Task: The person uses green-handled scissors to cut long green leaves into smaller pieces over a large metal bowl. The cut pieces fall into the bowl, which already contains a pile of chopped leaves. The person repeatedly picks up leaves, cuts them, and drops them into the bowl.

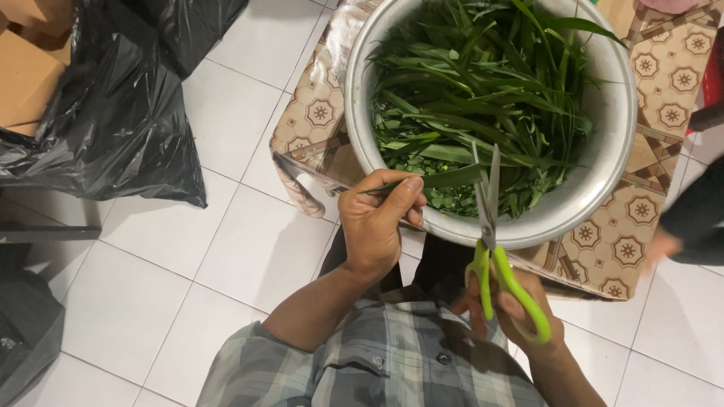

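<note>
We have one view only: head cam, looking straight down and close over our hands and the bowl at the table edge. Floor fills the left; no second view to overlap.

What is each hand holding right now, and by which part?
The left hand pinches a long green leaf near its end. The right hand holds scissors by the lime-green handle loops, blades open over the metal bowl.
</note>
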